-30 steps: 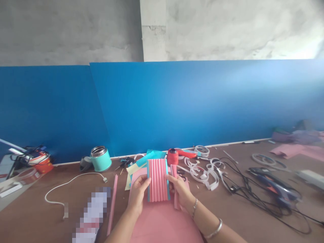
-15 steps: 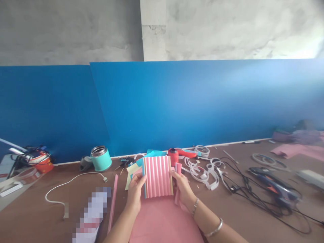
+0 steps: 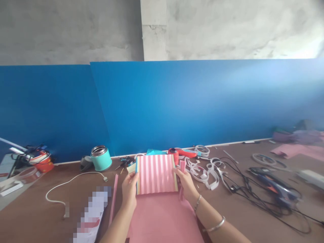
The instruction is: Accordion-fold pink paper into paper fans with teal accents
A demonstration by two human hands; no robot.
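Note:
Between my hands is an accordion-pleated sheet of pink paper (image 3: 157, 174), its folds running up and down, with blue and yellow along the left edge and yellow at the right. My left hand (image 3: 130, 189) pinches the left edge. The right edge is gripped between thumb and fingers of my right hand (image 3: 187, 185). A narrow bundle of pink folded strips (image 3: 182, 166) shows by the right fingers; whether they hold it too is unclear. Below the pleated sheet lies a large pink sheet (image 3: 164, 219) on the brown table (image 3: 243, 209).
A teal cup (image 3: 101, 160) and a white cable (image 3: 59, 185) stand or lie left. A long pink strip (image 3: 113, 199) rests beside my left arm. Behind are a red hair-dryer-like tool (image 3: 173, 156) and white ribbon coils (image 3: 202, 173). Black cords (image 3: 249, 189) run right; a blue partition (image 3: 177, 108) borders the back.
The pleated pink sheet has been stretched wider, its pleats flatter. My left hand has moved left and my right hand slightly right, both still holding the edges.

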